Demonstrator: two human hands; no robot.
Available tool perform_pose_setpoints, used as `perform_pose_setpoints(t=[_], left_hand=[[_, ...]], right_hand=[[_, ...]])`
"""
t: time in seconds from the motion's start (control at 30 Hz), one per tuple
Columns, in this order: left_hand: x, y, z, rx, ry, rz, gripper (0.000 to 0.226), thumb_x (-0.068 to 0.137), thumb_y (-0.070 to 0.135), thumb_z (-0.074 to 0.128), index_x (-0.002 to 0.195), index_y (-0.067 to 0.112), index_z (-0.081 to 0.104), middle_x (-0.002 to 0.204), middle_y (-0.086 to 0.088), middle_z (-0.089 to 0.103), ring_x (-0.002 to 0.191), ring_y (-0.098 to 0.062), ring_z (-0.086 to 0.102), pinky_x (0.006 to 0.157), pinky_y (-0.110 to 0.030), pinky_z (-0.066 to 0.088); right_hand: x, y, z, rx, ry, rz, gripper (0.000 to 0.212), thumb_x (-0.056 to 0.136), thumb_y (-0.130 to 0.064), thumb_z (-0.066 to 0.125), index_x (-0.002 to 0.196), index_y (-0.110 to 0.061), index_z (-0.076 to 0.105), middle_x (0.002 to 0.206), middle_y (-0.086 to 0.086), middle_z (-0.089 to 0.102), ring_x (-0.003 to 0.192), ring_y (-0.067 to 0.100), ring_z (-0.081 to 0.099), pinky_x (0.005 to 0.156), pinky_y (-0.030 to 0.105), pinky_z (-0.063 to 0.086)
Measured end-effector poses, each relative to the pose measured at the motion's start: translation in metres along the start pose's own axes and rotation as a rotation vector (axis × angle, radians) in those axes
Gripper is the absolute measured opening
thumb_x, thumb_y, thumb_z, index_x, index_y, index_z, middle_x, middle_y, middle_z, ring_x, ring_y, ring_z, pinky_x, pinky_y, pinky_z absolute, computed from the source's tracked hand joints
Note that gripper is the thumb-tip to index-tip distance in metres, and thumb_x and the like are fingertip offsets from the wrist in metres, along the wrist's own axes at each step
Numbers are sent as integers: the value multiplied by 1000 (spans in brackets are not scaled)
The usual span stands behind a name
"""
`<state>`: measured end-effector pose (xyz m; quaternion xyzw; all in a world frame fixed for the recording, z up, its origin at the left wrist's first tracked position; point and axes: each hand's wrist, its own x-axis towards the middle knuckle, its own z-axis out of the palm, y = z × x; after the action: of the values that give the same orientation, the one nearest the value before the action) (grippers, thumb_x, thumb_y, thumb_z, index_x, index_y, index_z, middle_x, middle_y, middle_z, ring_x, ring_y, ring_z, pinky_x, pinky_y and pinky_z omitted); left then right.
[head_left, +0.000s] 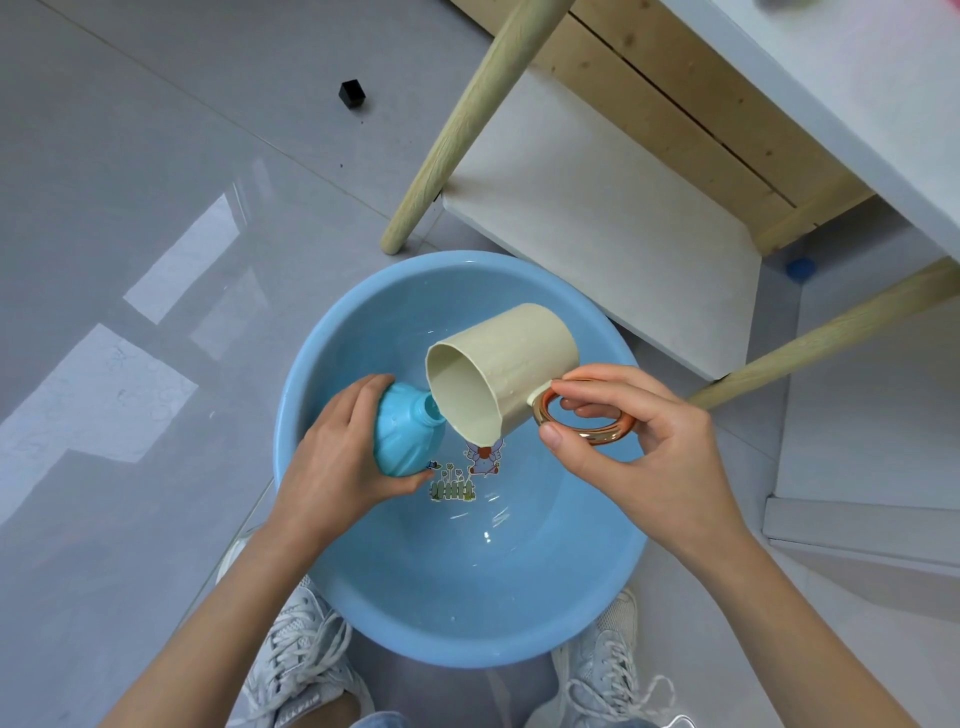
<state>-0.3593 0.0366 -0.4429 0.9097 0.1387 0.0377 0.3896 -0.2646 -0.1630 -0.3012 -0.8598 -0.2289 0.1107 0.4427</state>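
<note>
Grey floor tiles, and over the blue basin (332, 587) a cream mug (511, 364) is tipped by its copper ring handle (597, 434), pinched in the right hand (644, 452). A blue bottle (408, 439) is gripped by the left hand (332, 457), spout at the mug's rim. Wet, slippery, breakable: the handle is best held firmly.

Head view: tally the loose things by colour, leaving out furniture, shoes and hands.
Blue: 3 (basin, bottle, small round thing on the floor)
Cream: 1 (mug)
Black: 1 (cube)
Total: 5
</note>
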Motion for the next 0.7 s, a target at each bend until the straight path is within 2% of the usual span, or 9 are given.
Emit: perform_pose_setpoints(t=[0.17, 0.37, 0.7], left_hand=[[0, 0, 1, 1, 4, 3, 97, 51, 47, 89, 130, 12, 46, 126, -2, 55, 115, -23, 51, 92, -34, 43], [0, -1, 1, -3, -2, 6, 97, 52, 48, 87, 132, 12, 44, 127, -1, 54, 117, -22, 50, 93, -34, 43], [0, -1, 1, -3, 0, 11, 97, 52, 47, 88, 131, 12, 45, 127, -1, 54, 116, -22, 50, 93, -33, 42]], right_hand=[[0, -1, 0, -16, 1, -26, 42, 75, -54, 70, 102, -22, 72, 105, -7, 67, 95, 17, 66, 81, 29, 55], [0, -2, 0, -53, -4, -44, 36, 73, -40, 74, 102, -18, 73, 105, -6, 67, 92, 16, 66, 80, 29, 55], [-1, -3, -2, -114, -12, -66, 39, 74, -42, 73, 103, -16, 74, 106, -5, 66, 92, 18, 65, 79, 29, 54]])
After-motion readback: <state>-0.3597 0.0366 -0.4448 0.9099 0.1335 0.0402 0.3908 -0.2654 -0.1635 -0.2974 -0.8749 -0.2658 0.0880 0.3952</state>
